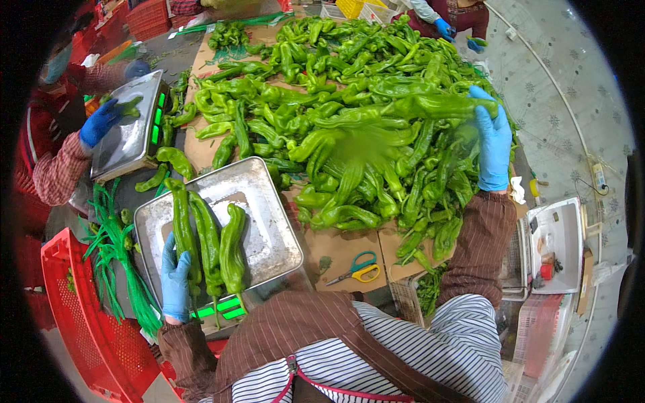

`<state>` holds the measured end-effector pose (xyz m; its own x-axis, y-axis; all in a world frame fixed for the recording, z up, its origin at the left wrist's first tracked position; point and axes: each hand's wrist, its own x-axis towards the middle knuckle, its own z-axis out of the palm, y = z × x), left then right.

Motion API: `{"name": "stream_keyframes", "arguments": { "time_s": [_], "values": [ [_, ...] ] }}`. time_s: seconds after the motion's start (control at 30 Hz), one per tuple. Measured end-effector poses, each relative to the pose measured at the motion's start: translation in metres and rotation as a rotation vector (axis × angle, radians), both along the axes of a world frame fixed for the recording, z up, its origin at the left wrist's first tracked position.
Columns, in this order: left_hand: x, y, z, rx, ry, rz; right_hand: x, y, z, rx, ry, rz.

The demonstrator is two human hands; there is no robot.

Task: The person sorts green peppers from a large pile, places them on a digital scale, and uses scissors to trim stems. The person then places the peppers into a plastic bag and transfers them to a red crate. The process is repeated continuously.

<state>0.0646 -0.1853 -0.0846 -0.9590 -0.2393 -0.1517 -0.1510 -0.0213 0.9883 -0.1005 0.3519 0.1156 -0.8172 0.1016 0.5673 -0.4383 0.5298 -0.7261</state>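
Three long green peppers (pixel 205 237) lie side by side on the metal pan of a weighing scale (pixel 267 211), stems toward me. My left hand (pixel 175 279), in a light blue glove, has its fingers on the leftmost pepper at the pan's left edge. At the right of a large heap of green peppers (pixel 352 171), my right hand (pixel 491 141), gloved too, grips one end of a long green pepper (pixel 438 107) between thumb and fingers, above the heap. The scale's green display (pixel 219 308) is partly hidden by pepper stems.
Scissors (pixel 364 267) lie on cardboard near my body. Green ties (pixel 121 252) and a red crate (pixel 85 312) are at left. A co-worker's gloved hand (pixel 98 123) holds a pepper over another scale (pixel 136 131). Another co-worker's hand (pixel 444 29) is beyond the heap. A white bin (pixel 567 242) stands right.
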Motion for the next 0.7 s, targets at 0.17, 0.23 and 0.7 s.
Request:
{"name": "stream_keyframes", "arguments": {
  "time_s": [0.17,0.23,0.7],
  "values": [
    [0.004,0.004,-0.012,-0.320,0.003,0.037,-0.009,0.004,0.011,-0.299,-0.028,0.121],
    [0.004,-0.001,-0.010,-0.672,-0.053,-0.020,-0.017,-0.007,0.011,-0.409,-0.029,0.217],
    [-0.001,0.028,0.059,-0.438,0.178,0.042,-0.012,-0.324,-0.133,-0.456,-0.949,0.981]
  ]
}}
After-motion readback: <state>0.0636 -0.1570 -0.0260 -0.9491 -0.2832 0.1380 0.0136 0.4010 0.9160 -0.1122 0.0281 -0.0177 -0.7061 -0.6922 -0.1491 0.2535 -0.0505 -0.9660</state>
